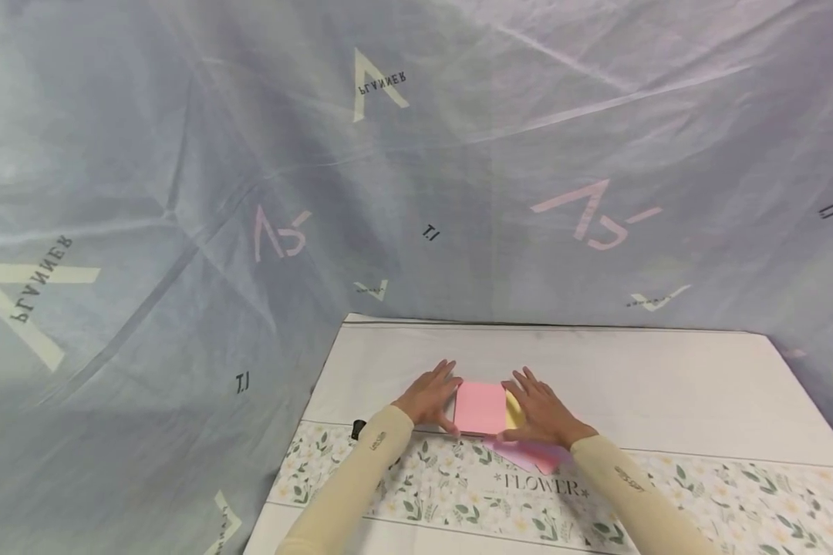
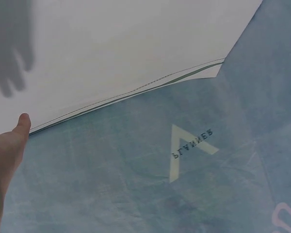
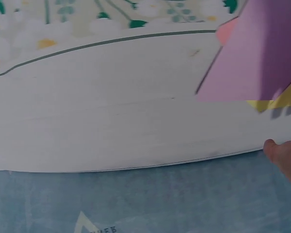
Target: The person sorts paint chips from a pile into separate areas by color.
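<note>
A pink square of paper [image 1: 481,408] lies between the two hands in the head view. At its left side the left hand [image 1: 429,398] is spread, the forefinger by the upper corner and the thumb by the lower one. The right hand [image 1: 543,410], also spread, reaches to the right side, over yellow paper [image 1: 514,408]. Purple paper [image 1: 510,453] and a darker pink piece [image 1: 543,460] stick out below the right hand. In the right wrist view the purple paper [image 3: 250,68] overlaps the yellow paper [image 3: 286,99]. Only one digit of each hand shows in the wrist views.
The white table [image 1: 666,385] carries a flower-patterned band [image 1: 458,493] lettered FLOWER. A small black object [image 1: 359,428] sits at the table's left, beside the left forearm. Grey-blue printed sheeting [image 1: 458,193] hangs behind and to the left.
</note>
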Demonstrator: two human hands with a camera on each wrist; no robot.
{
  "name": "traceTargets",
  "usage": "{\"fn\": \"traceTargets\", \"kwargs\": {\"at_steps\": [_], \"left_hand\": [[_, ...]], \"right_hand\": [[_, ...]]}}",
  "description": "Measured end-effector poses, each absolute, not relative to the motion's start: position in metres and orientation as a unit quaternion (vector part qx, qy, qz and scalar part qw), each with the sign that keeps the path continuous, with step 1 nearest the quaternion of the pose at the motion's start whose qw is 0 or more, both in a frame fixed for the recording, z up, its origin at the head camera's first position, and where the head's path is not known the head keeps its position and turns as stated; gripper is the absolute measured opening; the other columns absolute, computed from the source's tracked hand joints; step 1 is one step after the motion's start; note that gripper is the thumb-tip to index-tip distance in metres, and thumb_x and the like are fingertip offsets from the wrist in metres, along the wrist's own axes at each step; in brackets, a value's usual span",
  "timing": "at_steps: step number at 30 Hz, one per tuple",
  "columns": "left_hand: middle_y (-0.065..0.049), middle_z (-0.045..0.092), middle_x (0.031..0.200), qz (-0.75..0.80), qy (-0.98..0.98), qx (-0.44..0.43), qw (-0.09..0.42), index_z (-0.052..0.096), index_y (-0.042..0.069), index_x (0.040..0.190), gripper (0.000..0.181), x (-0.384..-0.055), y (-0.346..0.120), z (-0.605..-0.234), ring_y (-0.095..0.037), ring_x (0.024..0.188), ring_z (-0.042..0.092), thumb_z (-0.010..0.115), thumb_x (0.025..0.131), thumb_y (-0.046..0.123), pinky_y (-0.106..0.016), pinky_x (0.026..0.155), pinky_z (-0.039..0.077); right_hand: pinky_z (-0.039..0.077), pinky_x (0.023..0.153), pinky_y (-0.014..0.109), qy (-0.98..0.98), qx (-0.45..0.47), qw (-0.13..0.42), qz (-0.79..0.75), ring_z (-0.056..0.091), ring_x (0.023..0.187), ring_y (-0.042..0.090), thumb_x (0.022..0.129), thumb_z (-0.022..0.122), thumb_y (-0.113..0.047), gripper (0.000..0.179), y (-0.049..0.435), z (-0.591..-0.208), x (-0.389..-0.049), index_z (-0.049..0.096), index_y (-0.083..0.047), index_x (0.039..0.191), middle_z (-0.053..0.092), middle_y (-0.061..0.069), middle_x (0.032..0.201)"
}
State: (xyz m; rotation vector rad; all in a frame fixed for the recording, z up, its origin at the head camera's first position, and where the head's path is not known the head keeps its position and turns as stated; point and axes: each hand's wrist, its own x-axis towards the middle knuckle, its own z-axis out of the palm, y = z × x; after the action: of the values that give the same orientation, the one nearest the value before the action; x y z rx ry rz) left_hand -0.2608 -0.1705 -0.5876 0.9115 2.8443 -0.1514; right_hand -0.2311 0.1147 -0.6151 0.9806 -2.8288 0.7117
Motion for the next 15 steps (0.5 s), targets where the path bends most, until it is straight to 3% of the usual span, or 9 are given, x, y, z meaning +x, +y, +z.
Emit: {"fn": "traceTargets", "kwargs": {"at_steps": [15], "left_hand": [[-0.013, 0.019, 0.166, -0.016, 0.958, 0.269, 0.093, 0.04, 0.019, 0.152, 0.117, -0.255, -0.202, -0.595, -0.029, 0.154, 0.014, 0.08, 0.056, 0.073, -0.046, 0.119, 0.032]], "right_hand": [[0.032, 0.104, 0.073, -0.91, 0.346, 0.067, 0.22, 0.028, 0.14, 0.056, 0.067, 0.079, -0.065, 0.105, 0.082, -0.623, -0.238, 0.048, 0.002, 0.142, 0.04, 0.034, 0.148]]}}
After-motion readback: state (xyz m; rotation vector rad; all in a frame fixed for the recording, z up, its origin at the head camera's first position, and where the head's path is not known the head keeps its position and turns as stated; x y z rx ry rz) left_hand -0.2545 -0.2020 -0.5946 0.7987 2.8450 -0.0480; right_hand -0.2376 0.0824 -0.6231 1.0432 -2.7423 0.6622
